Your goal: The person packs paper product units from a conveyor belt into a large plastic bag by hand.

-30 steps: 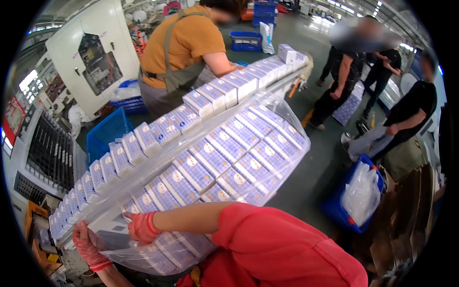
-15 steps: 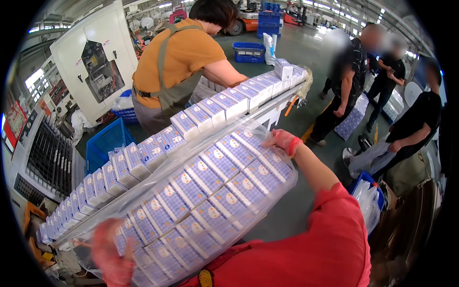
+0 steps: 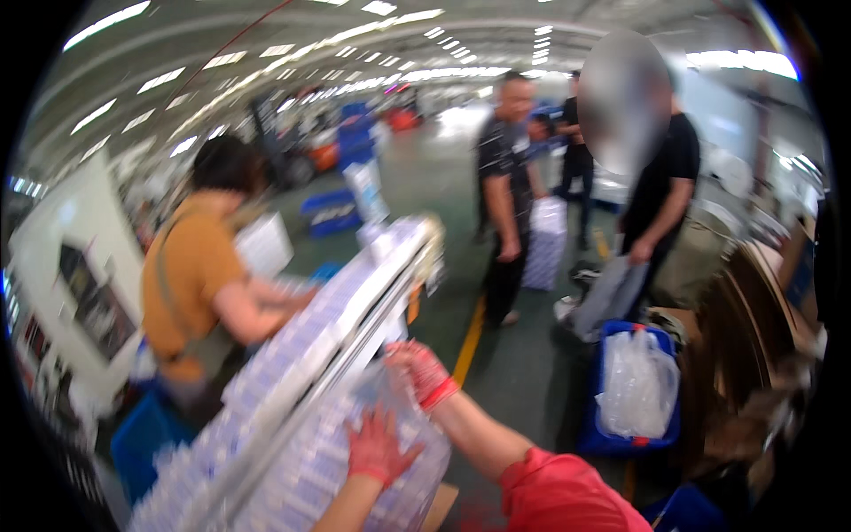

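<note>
Red-gloved, the left hand (image 3: pixel 381 450) rests, fingers apart, on the clear bag (image 3: pixel 306 457) of packs at lower centre, whose long axis slants from lower left toward mid-frame. Nearer the bag's upper end, the right hand (image 3: pixel 420 371) curls at its edge; whether clamped on it, blur leaves me unable to tell. Beyond, a row of packs (image 3: pixel 291 355) runs alongside, with a co-worker (image 3: pixel 193 279) in orange at left.

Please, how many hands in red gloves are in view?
2: the left hand, spread on the clear bag; the right hand, at the bag's far edge. More may be hidden: the co-worker in orange has hands too blurred to judge.
</note>
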The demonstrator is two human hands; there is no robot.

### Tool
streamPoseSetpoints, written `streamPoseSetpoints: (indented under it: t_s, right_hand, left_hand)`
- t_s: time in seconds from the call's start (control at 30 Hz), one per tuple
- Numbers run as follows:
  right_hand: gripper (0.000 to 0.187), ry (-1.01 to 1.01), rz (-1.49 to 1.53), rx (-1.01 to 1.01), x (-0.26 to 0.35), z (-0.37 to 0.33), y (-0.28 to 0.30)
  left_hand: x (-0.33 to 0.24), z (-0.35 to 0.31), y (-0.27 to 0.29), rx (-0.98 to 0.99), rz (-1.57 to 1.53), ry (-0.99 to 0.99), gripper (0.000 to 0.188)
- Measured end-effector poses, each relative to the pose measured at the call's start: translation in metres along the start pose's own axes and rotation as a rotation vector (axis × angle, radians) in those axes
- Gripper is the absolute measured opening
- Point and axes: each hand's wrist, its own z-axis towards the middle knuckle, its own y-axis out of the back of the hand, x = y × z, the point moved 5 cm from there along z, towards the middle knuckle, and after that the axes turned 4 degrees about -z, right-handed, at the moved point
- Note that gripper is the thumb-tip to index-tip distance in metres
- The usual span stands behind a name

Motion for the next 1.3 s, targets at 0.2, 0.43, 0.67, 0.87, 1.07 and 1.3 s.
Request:
streamPoseSetpoints:
  t_s: [0.2,0.43,0.67,0.87,1.07,1.3]
  right_hand:
    - [0.016,0.017,-0.466,-0.108,0.022,0.034,0.024]
    - [0.029,1.496,-1.715,0.744,0.008,-0.079,-0.131]
    - [0.024,1.053,-1.468,0.561,0.011,-0.032,-0.161]
    - [0.062,0.492,-1.462,0.743,-0.146,-0.010,-0.352]
    - [0.115,-0.125,-1.773,0.414,-0.310,0.049,-0.328]
    - [0.122,-0.149,-1.956,0.662,-0.332,-0.023,-0.392]
  left_hand:
    - [0.083,-0.057,-0.035,0.126,0.026,-0.270,0.066]
    - [0.183,-0.357,0.107,-0.063,0.446,0.764,0.052]
    - [0.200,-0.527,0.204,-1.204,-0.413,1.021,0.017]
    - [0.338,-0.570,0.064,-0.958,-0.099,1.066,0.033]
    - [0.433,-0.570,0.001,-0.727,0.396,1.219,0.046]
    - [0.475,-0.607,0.021,-0.413,0.291,1.509,0.061]
